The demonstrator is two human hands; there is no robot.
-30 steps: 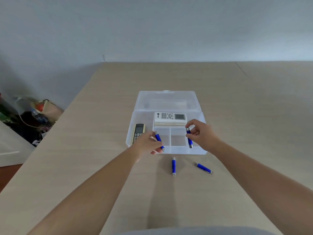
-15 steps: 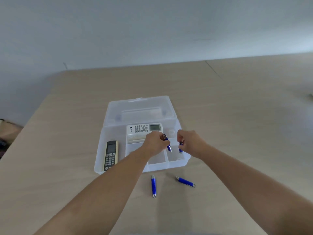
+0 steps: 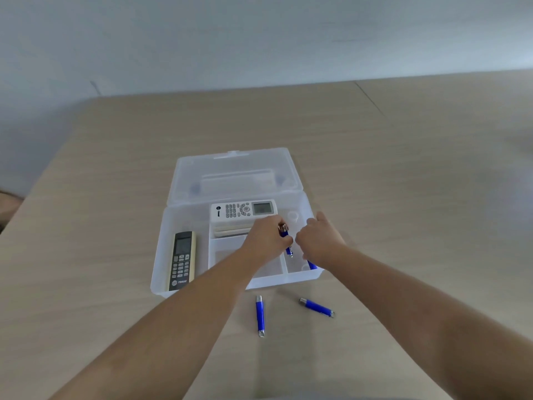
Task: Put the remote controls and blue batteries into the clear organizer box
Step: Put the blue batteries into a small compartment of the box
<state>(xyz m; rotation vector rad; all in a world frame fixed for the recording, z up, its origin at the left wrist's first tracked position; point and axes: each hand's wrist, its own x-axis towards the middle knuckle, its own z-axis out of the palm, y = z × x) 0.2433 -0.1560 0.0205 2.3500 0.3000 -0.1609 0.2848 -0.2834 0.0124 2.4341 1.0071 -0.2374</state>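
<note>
The clear organizer box lies open on the table, lid folded back. A white remote rests in its rear compartment. A black-and-gold remote lies in the left one. My left hand pinches a blue battery over the front right compartment. My right hand hovers beside it with fingers loosened. Another blue battery shows under that hand, lying in the same compartment. Two more blue batteries lie on the table in front of the box.
The box's open lid rests flat behind it. The wooden table runs back to a pale wall. A seam crosses the tabletop at the right rear. The table's left edge falls off near the frame's left side.
My left hand has carried its battery rightward over the front right compartment. My right hand has let its battery drop into that compartment. The camera view has shifted slightly.
</note>
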